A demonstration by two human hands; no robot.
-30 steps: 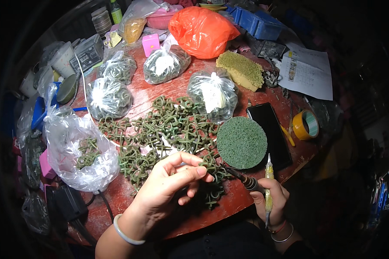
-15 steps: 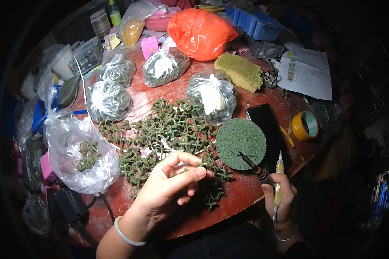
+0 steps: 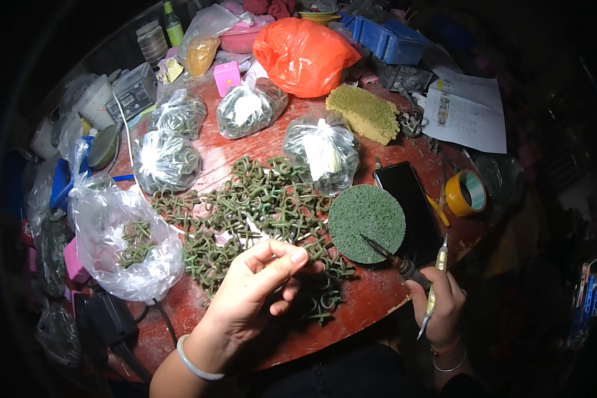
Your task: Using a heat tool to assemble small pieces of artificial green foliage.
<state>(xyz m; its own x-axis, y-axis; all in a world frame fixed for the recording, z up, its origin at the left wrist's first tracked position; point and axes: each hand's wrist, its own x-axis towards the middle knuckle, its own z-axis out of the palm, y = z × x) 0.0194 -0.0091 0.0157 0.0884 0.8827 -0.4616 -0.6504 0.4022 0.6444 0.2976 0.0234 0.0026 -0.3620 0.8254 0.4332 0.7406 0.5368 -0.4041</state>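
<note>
Head view: your left hand [image 3: 255,292] rests over the near edge of the pile of green ring pieces [image 3: 252,212] on the red surface [image 3: 378,298]. Its fingers [image 3: 282,262] are curled together, pinching at the pieces directly beneath them; I cannot tell whether a piece is actually held. Your right hand [image 3: 441,302] sits off the surface edge, fingers closed around a pointed tool [image 3: 395,259] and a thin pen-like tool [image 3: 434,285]. The pointed tip lies on the round green pad [image 3: 365,212], just beyond those fingers. A black phone [image 3: 408,202] lies beside the pad. An open clear bag [image 3: 123,239] with a few pieces sits left of your left fingers.
</note>
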